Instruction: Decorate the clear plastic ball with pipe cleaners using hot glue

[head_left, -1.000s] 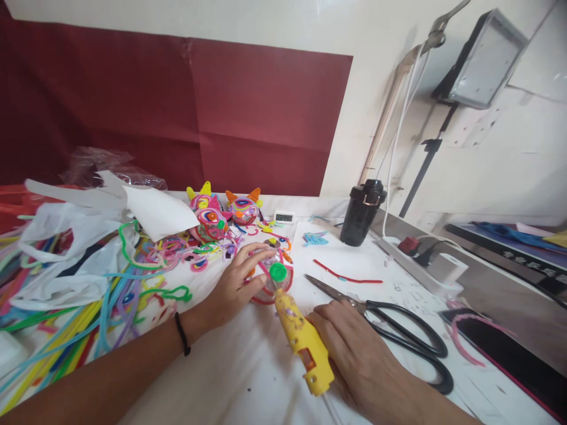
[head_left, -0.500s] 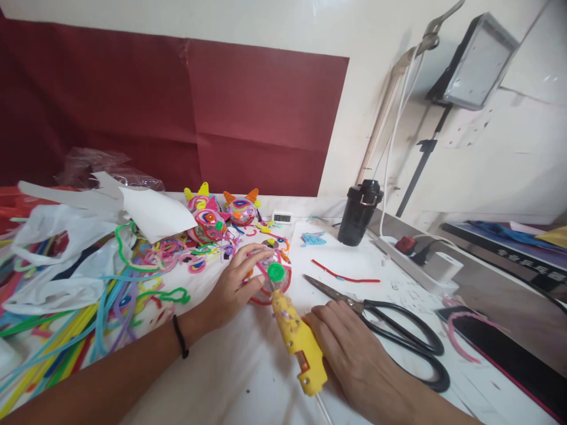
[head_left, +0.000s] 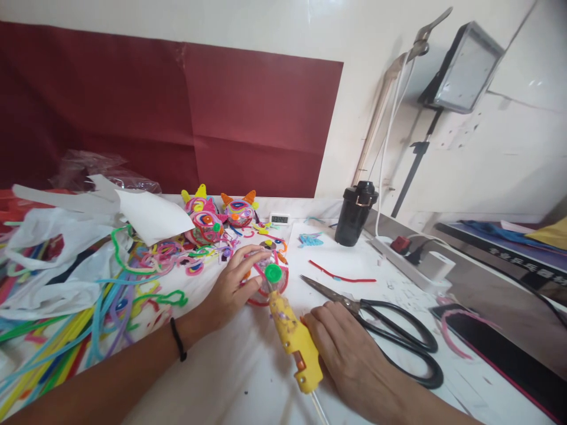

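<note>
My left hand point(head_left: 237, 280) is closed on the left side of a clear round ball point(head_left: 279, 289) trimmed with pink and red pipe cleaner. On the ball's near face is a green coiled disc point(head_left: 273, 273). A yellow hot glue gun point(head_left: 296, 345), with a clear glue stick out of its back, is in my right hand point(head_left: 345, 354); its nozzle is at the lower edge of the green disc. The fingers of that hand are partly hidden behind the gun. Large black-handled scissors point(head_left: 376, 321) lie just beyond my right hand.
Decorated balls point(head_left: 206, 227) with ears stand at the back beside a small digital clock point(head_left: 279, 219). Pipe cleaners point(head_left: 88, 330) and white plastic bags point(head_left: 53, 236) heap on the left. A black bottle point(head_left: 355, 213), a red pipe cleaner point(head_left: 341, 277) and a power strip point(head_left: 411, 265) are on the right.
The whole view has shifted slightly, so things sit a little further left. My hands, the ball and the glue gun keep nearly the same places relative to each other.
</note>
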Demonstrator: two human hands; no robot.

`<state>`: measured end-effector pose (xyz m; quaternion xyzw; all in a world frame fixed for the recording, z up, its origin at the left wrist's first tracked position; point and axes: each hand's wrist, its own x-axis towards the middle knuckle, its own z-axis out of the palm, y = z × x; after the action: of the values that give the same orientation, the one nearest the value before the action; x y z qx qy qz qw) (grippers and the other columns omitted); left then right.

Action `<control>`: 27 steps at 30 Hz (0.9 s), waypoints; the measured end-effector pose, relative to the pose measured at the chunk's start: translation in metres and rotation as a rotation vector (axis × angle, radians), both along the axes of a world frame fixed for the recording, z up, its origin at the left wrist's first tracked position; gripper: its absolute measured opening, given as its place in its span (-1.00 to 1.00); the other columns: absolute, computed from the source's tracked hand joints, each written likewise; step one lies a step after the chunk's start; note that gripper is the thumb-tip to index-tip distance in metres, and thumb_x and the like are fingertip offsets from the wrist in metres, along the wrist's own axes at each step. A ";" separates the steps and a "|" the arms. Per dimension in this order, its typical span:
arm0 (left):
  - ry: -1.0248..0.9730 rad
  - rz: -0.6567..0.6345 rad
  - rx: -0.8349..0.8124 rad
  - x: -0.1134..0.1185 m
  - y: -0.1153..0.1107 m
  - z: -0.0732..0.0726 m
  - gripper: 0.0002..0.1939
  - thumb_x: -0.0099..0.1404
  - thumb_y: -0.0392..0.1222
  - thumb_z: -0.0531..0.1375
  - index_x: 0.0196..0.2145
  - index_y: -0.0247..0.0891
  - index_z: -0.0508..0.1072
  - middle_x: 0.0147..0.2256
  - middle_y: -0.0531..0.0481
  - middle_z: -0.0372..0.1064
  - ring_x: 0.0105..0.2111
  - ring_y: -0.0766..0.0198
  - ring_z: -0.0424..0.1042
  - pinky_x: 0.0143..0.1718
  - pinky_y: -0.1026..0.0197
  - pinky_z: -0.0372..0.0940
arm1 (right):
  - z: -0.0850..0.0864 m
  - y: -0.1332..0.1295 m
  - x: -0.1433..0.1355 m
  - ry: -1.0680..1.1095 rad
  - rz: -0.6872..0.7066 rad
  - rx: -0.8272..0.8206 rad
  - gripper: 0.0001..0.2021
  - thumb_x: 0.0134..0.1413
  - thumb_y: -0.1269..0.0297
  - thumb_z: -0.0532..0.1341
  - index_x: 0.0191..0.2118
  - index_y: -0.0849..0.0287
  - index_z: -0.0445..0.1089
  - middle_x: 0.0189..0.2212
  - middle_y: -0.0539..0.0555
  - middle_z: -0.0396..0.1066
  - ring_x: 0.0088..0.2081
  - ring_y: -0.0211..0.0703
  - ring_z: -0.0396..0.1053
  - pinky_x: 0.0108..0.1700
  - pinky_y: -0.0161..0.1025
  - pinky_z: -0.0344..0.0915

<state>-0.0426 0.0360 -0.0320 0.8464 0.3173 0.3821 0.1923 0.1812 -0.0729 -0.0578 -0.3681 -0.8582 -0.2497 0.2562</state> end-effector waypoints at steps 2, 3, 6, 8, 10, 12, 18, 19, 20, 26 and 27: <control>0.011 0.008 0.005 0.000 0.000 0.000 -0.57 0.35 -0.23 0.02 0.15 -0.20 0.35 0.22 -0.15 0.18 0.28 0.01 0.12 0.31 -0.05 0.05 | -0.001 0.000 0.000 0.000 -0.001 0.014 -0.72 0.16 0.62 -0.04 -0.13 0.37 0.35 -0.40 0.17 0.35 -0.37 -0.03 0.23 -0.32 -0.12 0.22; 0.014 0.010 0.011 0.001 0.001 0.000 -0.57 0.35 -0.23 0.02 0.15 -0.20 0.35 0.21 -0.16 0.19 0.28 0.01 0.12 0.31 -0.05 0.05 | -0.002 0.000 0.000 -0.003 -0.006 0.019 -0.72 0.16 0.63 -0.04 -0.14 0.37 0.35 -0.40 0.17 0.34 -0.37 -0.03 0.23 -0.33 -0.12 0.22; 0.016 0.012 0.031 0.001 0.001 0.000 -0.57 0.35 -0.24 0.02 0.15 -0.18 0.35 0.21 -0.14 0.20 0.27 0.00 0.14 0.30 -0.06 0.06 | -0.003 0.001 0.000 -0.003 -0.020 0.024 -0.72 0.15 0.64 -0.03 -0.14 0.36 0.36 -0.40 0.17 0.34 -0.36 -0.02 0.23 -0.31 -0.12 0.21; 0.016 0.009 0.037 0.000 0.002 -0.001 -0.57 0.35 -0.24 0.02 0.15 -0.17 0.35 0.20 -0.14 0.21 0.27 0.00 0.14 0.30 -0.06 0.07 | -0.004 0.001 0.000 0.000 -0.018 0.020 -0.73 0.15 0.63 -0.02 -0.14 0.36 0.36 -0.40 0.17 0.34 -0.36 -0.02 0.23 -0.31 -0.11 0.22; 0.015 0.005 0.035 0.000 0.002 -0.001 -0.56 0.35 -0.23 0.02 0.16 -0.16 0.35 0.21 -0.13 0.21 0.26 0.00 0.15 0.30 -0.06 0.07 | -0.004 0.001 0.000 0.002 -0.016 0.022 -0.73 0.15 0.63 -0.02 -0.15 0.36 0.36 -0.40 0.17 0.34 -0.37 -0.03 0.23 -0.32 -0.12 0.22; 0.009 -0.001 0.027 0.000 0.002 0.000 -0.57 0.35 -0.23 0.02 0.16 -0.16 0.35 0.21 -0.13 0.20 0.27 0.01 0.14 0.31 -0.05 0.06 | -0.004 0.001 -0.001 0.002 -0.021 0.017 -0.72 0.14 0.64 -0.02 -0.14 0.36 0.36 -0.40 0.17 0.35 -0.37 -0.03 0.23 -0.33 -0.13 0.23; 0.004 0.008 0.013 0.000 0.000 0.000 -0.57 0.35 -0.23 0.02 0.15 -0.19 0.35 0.21 -0.14 0.19 0.27 0.00 0.13 0.31 -0.06 0.05 | 0.000 0.000 -0.002 -0.016 -0.015 -0.018 -0.66 0.09 0.64 -0.02 -0.05 0.35 0.33 -0.34 0.20 0.39 -0.31 0.01 0.29 -0.25 -0.08 0.28; 0.004 0.010 0.017 0.000 0.000 0.000 -0.57 0.35 -0.23 0.02 0.15 -0.18 0.35 0.21 -0.14 0.19 0.27 0.00 0.13 0.31 -0.06 0.06 | 0.001 -0.001 -0.002 -0.019 -0.015 -0.016 -0.65 0.09 0.64 -0.02 -0.04 0.35 0.33 -0.33 0.20 0.39 -0.31 0.01 0.29 -0.24 -0.07 0.29; 0.006 0.011 0.020 0.000 0.000 0.000 -0.57 0.35 -0.23 0.02 0.15 -0.18 0.35 0.21 -0.14 0.19 0.28 -0.01 0.13 0.31 -0.05 0.06 | 0.001 -0.001 -0.002 -0.022 -0.017 -0.012 -0.65 0.09 0.63 -0.02 -0.04 0.36 0.32 -0.33 0.21 0.40 -0.30 0.02 0.30 -0.23 -0.07 0.29; 0.008 0.009 0.029 -0.001 0.003 -0.003 -0.58 0.35 -0.23 0.02 0.15 -0.17 0.35 0.19 -0.13 0.21 0.25 0.02 0.16 0.30 -0.05 0.07 | 0.000 -0.001 -0.001 -0.039 -0.016 0.013 -0.65 0.11 0.59 -0.02 -0.01 0.37 0.31 -0.27 0.25 0.42 -0.26 0.05 0.32 -0.18 -0.04 0.28; 0.006 0.007 0.032 -0.001 0.003 -0.003 -0.58 0.35 -0.23 0.02 0.15 -0.17 0.34 0.20 -0.13 0.20 0.25 0.02 0.17 0.30 -0.05 0.07 | 0.000 -0.001 0.000 -0.044 -0.016 0.012 -0.65 0.10 0.59 -0.02 -0.01 0.38 0.31 -0.27 0.25 0.43 -0.26 0.06 0.32 -0.18 -0.03 0.27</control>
<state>-0.0431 0.0393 -0.0353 0.8495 0.3145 0.3853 0.1763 0.1808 -0.0744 -0.0577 -0.3680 -0.8590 -0.2649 0.2376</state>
